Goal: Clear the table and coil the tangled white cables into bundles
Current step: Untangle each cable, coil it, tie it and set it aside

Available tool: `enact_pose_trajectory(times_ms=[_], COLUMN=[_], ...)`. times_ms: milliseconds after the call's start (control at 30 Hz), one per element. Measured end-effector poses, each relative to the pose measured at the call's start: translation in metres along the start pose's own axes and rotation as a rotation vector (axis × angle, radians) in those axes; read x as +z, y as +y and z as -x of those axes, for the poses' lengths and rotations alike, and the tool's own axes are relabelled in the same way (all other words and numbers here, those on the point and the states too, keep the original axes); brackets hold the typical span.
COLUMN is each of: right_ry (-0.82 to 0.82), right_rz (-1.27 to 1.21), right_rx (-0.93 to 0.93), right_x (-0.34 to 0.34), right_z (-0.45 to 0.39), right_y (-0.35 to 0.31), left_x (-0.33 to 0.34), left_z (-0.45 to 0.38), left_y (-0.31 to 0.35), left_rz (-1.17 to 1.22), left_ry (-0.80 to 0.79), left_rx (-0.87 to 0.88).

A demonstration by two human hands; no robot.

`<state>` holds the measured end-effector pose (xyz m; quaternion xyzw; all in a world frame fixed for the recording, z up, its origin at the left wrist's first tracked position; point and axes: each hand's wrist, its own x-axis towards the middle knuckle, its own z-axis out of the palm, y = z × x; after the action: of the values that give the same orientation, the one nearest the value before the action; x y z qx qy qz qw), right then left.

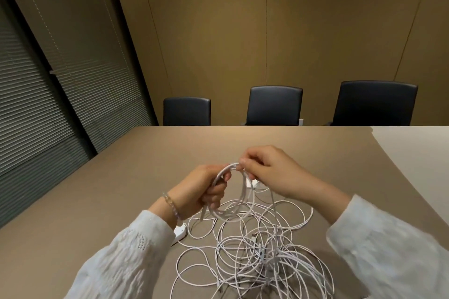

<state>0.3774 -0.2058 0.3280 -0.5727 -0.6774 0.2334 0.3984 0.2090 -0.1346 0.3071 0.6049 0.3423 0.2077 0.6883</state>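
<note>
White cable coil (239,192) held over the desk (136,177): left hand (206,189) grips it, right hand (262,170) pinches the top. Trailing strand runs into the tangle (262,250); pulling could tighten knots.

three black chairs stand in a row along the far edge of the counter (121,177), across the middle of the frame: a left chair (186,111), a middle chair (274,105) and a right chair (375,103). behind them, a tan panelled wall (267,31) fills the upper right. grey slatted blinds (36,92) cover the upper left.
</note>
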Motion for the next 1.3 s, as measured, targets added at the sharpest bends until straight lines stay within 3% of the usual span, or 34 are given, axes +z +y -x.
enact_pose_trajectory(times_ms=[133,233,433,533,667,800,1000,1133,1300], right_ry=[0.039,0.101,0.022,0.057,0.137,0.174,0.219,0.226,0.368], right_rz=[-0.141,-0.196,-0.473,-0.489,-0.416,-0.123,0.023,-0.054,0.137], right_rx=[0.05,0.108,0.197,0.187,0.17,0.197,0.241,0.297,0.176], right_x=[-0.005,0.003,0.04,0.065,0.096,0.112,0.109,0.115,0.115], right_z=[-0.007,-0.002,0.033,0.049,0.067,0.094,0.138,0.176,0.186], right_y=[0.037,0.071,0.129,0.163,0.214,0.249,0.242,0.228,0.209], left_x=[0.009,0.015,0.015,0.006,-0.007,-0.008,-0.002,-0.007,-0.013], left_z=[-0.017,-0.028,-0.042,-0.055,-0.072,-0.074,-0.05,-0.011,0.043], left_y=[-0.011,-0.028,-0.08,-0.113,-0.155,-0.193,-0.221,-0.203,-0.183], left_rz=[0.372,0.46,0.555,0.633,0.666,0.627,0.575,0.513,0.439], left_ry=[-0.151,-0.213,-0.173,-0.13,-0.067,-0.053,-0.003,0.093,0.179], left_rx=[-0.161,-0.228,-0.13,-0.034,0.098,0.192,0.277,0.356,0.406])
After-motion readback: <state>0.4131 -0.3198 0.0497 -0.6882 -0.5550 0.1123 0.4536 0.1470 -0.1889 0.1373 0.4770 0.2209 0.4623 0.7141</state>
